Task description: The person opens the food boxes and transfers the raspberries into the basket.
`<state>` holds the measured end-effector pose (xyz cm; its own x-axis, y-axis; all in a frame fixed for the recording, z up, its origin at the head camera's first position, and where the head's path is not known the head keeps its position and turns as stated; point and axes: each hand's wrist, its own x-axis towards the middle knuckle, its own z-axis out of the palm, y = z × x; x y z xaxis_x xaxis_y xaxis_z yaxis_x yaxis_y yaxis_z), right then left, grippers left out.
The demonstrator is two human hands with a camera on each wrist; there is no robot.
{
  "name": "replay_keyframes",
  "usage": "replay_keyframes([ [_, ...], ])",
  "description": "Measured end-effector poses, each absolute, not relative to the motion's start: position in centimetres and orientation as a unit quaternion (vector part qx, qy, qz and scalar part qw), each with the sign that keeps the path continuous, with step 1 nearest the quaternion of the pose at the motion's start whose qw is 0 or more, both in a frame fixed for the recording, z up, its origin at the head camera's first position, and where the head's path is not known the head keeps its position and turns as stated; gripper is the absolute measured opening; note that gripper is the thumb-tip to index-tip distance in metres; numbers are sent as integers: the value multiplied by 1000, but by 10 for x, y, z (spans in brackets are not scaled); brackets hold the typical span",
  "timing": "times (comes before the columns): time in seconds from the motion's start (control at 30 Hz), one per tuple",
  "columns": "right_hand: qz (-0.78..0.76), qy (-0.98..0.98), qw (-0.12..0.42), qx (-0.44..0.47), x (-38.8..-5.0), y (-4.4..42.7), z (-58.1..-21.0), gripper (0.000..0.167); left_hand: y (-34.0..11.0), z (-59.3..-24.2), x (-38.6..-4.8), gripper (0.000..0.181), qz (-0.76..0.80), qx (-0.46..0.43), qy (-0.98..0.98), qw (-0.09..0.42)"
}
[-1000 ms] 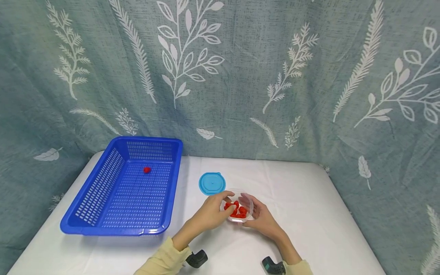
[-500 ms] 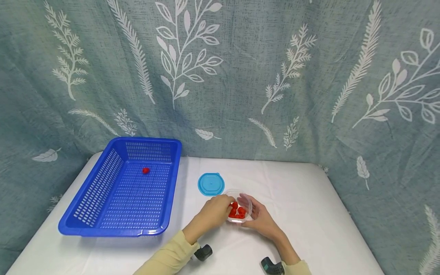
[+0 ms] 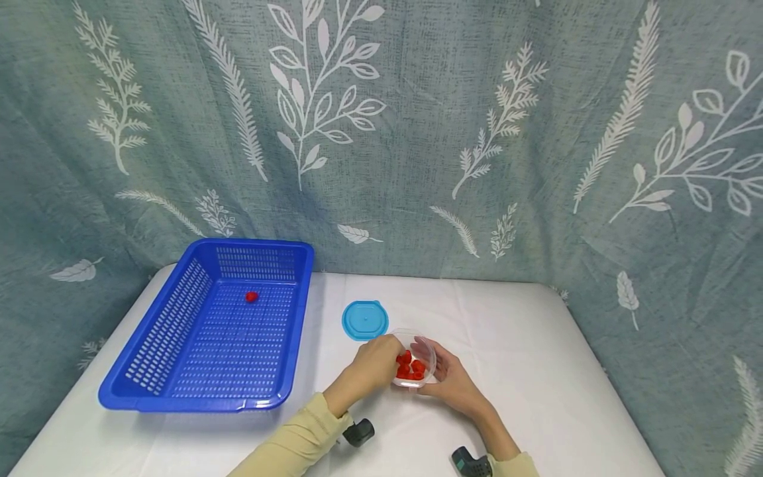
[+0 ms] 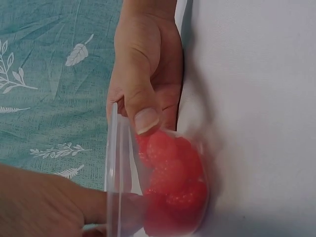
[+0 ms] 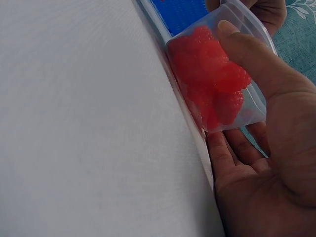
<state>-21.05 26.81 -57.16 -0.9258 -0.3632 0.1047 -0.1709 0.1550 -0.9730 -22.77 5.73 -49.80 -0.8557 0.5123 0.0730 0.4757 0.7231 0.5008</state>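
A clear container [image 3: 432,361] of red raspberries [image 3: 418,366] stands on the white table. My right hand [image 3: 456,384] grips its right side, thumb along the near wall and fingers around the far side; the right wrist view shows this hand [image 5: 276,143] close up. From the left, my left hand [image 3: 366,368] reaches over the rim. In the left wrist view one digit of the left hand [image 4: 54,205] is inside the cup beside the raspberries [image 4: 173,182]. Its other fingertips are hidden, so whether they pinch a berry cannot be seen.
A blue basket [image 3: 301,318] stands on the left of the table [image 3: 507,331], with a single raspberry [image 3: 252,296] in it. Just behind the container lies a round blue lid [image 3: 365,320]. A patterned green curtain [image 3: 405,165] hangs behind the table.
My left hand has turned and moved further over the container, and its fingertips have gone out of sight. My right hand keeps its hold on the container.
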Motion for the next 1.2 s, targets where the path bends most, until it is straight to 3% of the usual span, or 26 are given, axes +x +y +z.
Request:
replay_keyframes([
  [0.43, -627, 754, 75, -182, -212, 267, -570, 93, 60, -496, -227, 16, 268, 241, 932, 31],
  [0.77, -627, 754, 81, -181, -211, 269, -572, 92, 54, -507, -236, 15, 344, 250, 900, 92],
  [1.2, -620, 757, 72, -195, -212, 269, -573, 91, 44, -519, -237, 16, 387, 319, 863, 58],
])
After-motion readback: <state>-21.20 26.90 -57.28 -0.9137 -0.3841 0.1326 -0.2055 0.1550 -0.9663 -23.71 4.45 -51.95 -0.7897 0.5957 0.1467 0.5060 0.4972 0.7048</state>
